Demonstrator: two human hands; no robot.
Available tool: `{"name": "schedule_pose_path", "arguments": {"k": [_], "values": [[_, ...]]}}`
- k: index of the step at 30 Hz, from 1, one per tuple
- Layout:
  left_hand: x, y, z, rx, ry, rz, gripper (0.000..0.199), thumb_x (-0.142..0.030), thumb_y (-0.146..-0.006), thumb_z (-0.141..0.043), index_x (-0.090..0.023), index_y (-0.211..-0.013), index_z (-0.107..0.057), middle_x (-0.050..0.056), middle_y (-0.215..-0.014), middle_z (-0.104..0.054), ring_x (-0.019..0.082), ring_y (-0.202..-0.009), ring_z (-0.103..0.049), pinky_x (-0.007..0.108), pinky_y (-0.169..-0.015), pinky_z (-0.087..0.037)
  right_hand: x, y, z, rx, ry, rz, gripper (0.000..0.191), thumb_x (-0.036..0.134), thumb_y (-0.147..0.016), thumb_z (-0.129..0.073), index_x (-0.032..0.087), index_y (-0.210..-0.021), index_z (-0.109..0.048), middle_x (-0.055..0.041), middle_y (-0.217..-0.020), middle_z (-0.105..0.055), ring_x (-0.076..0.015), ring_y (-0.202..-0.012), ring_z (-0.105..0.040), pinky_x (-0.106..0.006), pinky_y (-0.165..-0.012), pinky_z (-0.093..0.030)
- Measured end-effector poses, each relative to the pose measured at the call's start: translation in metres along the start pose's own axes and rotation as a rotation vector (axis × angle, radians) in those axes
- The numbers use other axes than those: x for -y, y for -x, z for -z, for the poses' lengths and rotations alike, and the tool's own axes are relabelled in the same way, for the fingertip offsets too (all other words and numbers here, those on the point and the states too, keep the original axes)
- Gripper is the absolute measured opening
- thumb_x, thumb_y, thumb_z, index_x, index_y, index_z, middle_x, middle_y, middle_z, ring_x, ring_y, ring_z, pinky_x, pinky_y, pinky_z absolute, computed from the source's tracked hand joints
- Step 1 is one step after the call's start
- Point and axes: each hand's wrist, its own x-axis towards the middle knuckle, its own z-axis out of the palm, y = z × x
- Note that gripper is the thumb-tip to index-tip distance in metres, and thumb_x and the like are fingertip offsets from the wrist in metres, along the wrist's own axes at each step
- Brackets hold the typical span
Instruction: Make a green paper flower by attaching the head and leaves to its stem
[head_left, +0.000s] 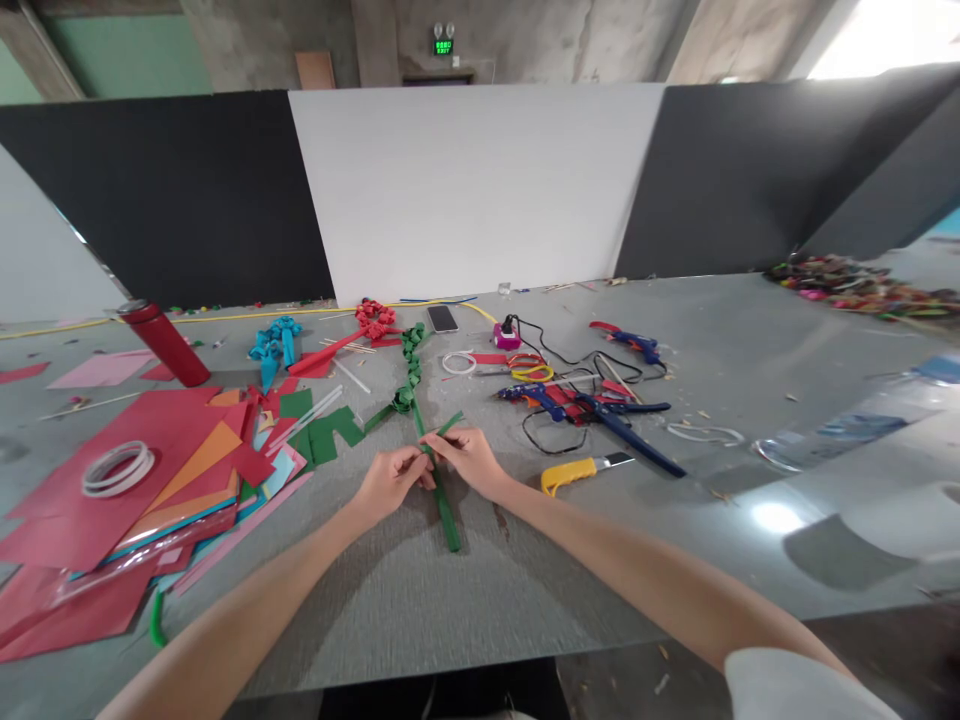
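Note:
Both hands meet on a green paper stem [445, 510] at the middle of the table. My left hand [394, 478] pinches the stem from the left. Close above it, my right hand [469, 458] has its fingers closed at the stem, where a thin green strip [451, 423] sticks out. Beyond the fingers the stem runs up to a row of green paper flowers [410, 370]. A narrow green paper piece branches left from the flowers toward cut green paper [330, 430]. What lies right between the fingertips is partly hidden.
Left are stacked coloured sheets [67, 480], a tape roll [118, 468] and a red bottle [166, 343]. Blue [274, 342] and red paper flowers [373, 318] lie behind. Right are a yellow utility knife [574, 474], glue guns [534, 396], pliers with dark blue handles [634, 430] and cables.

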Motion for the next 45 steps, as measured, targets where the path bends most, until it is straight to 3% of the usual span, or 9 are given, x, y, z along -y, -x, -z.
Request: {"name": "schedule_pose_path", "arguments": {"k": [5,12,21,24,29,35,38,42,45], "values": [[-0.005,-0.002,0.000,0.009,-0.004,-0.006,0.034,-0.045,-0.096,-0.049,-0.017,-0.086,-0.064,0.003,-0.068,-0.072,0.016,-0.066,-0.069,0.024,-0.066,-0.052,0.003,-0.001,-0.001,0.113,-0.070,0.018,0.045,0.055,-0.080,-0.069,0.015,-0.060,-0.066,-0.0017,-0.061,-0.062,-0.0117,-0.056,-0.052,-0.024,-0.054,-0.040],[-0.012,-0.002,-0.002,-0.005,-0.004,0.037,0.034,-0.046,-0.096,-0.049,-0.018,-0.080,-0.061,0.001,-0.064,-0.071,0.016,-0.062,-0.067,0.024,-0.065,-0.050,-0.005,-0.010,0.004,-0.217,-0.273,-0.106,0.054,0.067,-0.080,-0.062,0.014,-0.072,-0.070,0.0024,-0.051,-0.048,-0.0097,-0.047,-0.039,-0.023,-0.046,-0.029],[-0.008,-0.001,-0.003,0.000,0.030,0.068,0.035,-0.047,-0.096,-0.049,-0.018,-0.080,-0.061,0.001,-0.063,-0.071,0.016,-0.062,-0.067,0.024,-0.064,-0.049,-0.005,-0.008,0.002,-0.259,-0.342,-0.097,0.060,0.070,-0.081,-0.059,0.013,-0.067,-0.070,0.0008,-0.049,-0.048,-0.0096,-0.046,-0.039,-0.023,-0.045,-0.026],[-0.009,0.000,-0.002,-0.010,0.032,0.068,0.034,-0.047,-0.096,-0.049,-0.018,-0.082,-0.062,0.001,-0.064,-0.071,0.016,-0.063,-0.067,0.025,-0.065,-0.049,-0.004,-0.006,0.001,-0.188,-0.315,-0.081,0.062,0.071,-0.084,-0.054,0.013,-0.075,-0.072,0.0004,-0.052,-0.050,-0.0104,-0.047,-0.041,-0.024,-0.045,-0.027],[-0.011,0.000,0.001,-0.019,0.070,0.068,0.033,-0.047,-0.095,-0.050,-0.018,-0.081,-0.061,0.001,-0.063,-0.070,0.016,-0.062,-0.067,0.025,-0.064,-0.049,0.003,0.002,-0.001,0.061,-0.111,-0.034,0.059,0.068,-0.088,-0.051,0.013,-0.093,-0.074,0.0005,-0.059,-0.054,-0.0105,-0.049,-0.042,-0.024,-0.048,-0.032],[-0.012,0.000,0.002,-0.006,0.069,0.058,0.034,-0.046,-0.095,-0.050,-0.018,-0.081,-0.062,0.001,-0.063,-0.069,0.015,-0.062,-0.066,0.025,-0.065,-0.049,0.005,0.005,-0.002,0.037,0.042,0.007,0.052,0.053,-0.096,-0.048,0.013,-0.120,-0.069,0.0034,-0.058,-0.052,-0.0108,-0.050,-0.044,-0.023,-0.051,-0.038],[-0.010,-0.001,0.002,0.010,0.089,0.066,0.036,-0.048,-0.095,-0.050,-0.017,-0.083,-0.064,0.002,-0.063,-0.069,0.016,-0.061,-0.066,0.025,-0.064,-0.050,0.001,0.004,-0.001,0.059,0.044,0.049,0.047,0.044,-0.096,-0.048,0.018,-0.133,-0.062,0.0010,-0.072,-0.062,-0.0107,-0.052,-0.049,-0.023,-0.055,-0.043],[-0.008,-0.002,0.002,0.010,0.137,0.070,0.039,-0.050,-0.094,-0.051,-0.016,-0.082,-0.064,0.003,-0.066,-0.069,0.016,-0.061,-0.066,0.026,-0.064,-0.050,-0.004,0.004,-0.001,0.115,0.075,0.152,0.044,0.031,-0.096,-0.043,0.024,-0.136,-0.060,-0.0035,-0.099,-0.067,-0.0092,-0.057,-0.052,-0.024,-0.061,-0.048],[-0.010,-0.002,0.002,0.015,0.169,0.060,0.037,-0.049,-0.094,-0.052,-0.015,-0.082,-0.063,0.004,-0.066,-0.069,0.016,-0.061,-0.066,0.026,-0.064,-0.050,-0.006,0.005,-0.001,0.136,0.147,0.223,0.045,0.023,-0.096,-0.039,0.024,-0.136,-0.061,-0.0028,-0.093,-0.063,-0.0087,-0.057,-0.049,-0.023,-0.061,-0.047]]}}
